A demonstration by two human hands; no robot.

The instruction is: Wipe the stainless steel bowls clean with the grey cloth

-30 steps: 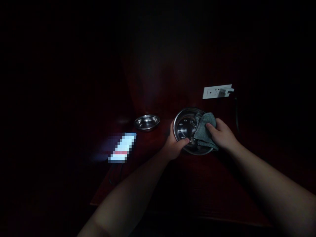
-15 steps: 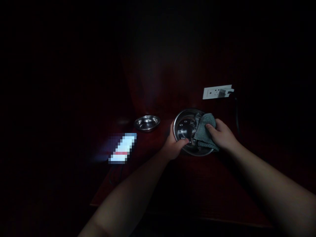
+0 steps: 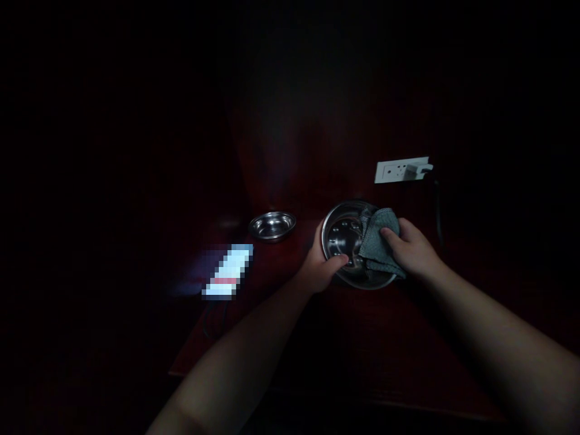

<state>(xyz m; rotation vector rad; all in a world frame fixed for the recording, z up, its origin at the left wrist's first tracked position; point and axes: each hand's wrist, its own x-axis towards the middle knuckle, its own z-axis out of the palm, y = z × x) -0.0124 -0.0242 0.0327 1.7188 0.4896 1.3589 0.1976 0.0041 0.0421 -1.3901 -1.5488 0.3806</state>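
Note:
A round, deep stainless steel pot (image 3: 345, 240) is tilted so its inside faces me. My left hand (image 3: 321, 264) grips its left side, with the thumb over the rim and the fingers hidden behind the wall. In my right hand (image 3: 411, 246) is a grey-green cloth (image 3: 379, 234), folded over the pot's right rim and partly inside it. My right thumb presses on the cloth; the other fingers are mostly out of sight behind it. Whether the pot rests on the table cannot be made out.
A shallow steel bowl (image 3: 272, 227) sits on the dark red table (image 3: 362, 362), left of the pot. A lit, blurred-out phone-like screen (image 3: 229, 272) lies nearer me, with a thin cable below. A white wall socket (image 3: 402, 170) holds a plug and cord. The surroundings are very dark.
The whole view has shifted slightly, so everything sits a little farther right. Both hands keep their holds on the pot and cloth, with hardly any movement between them.

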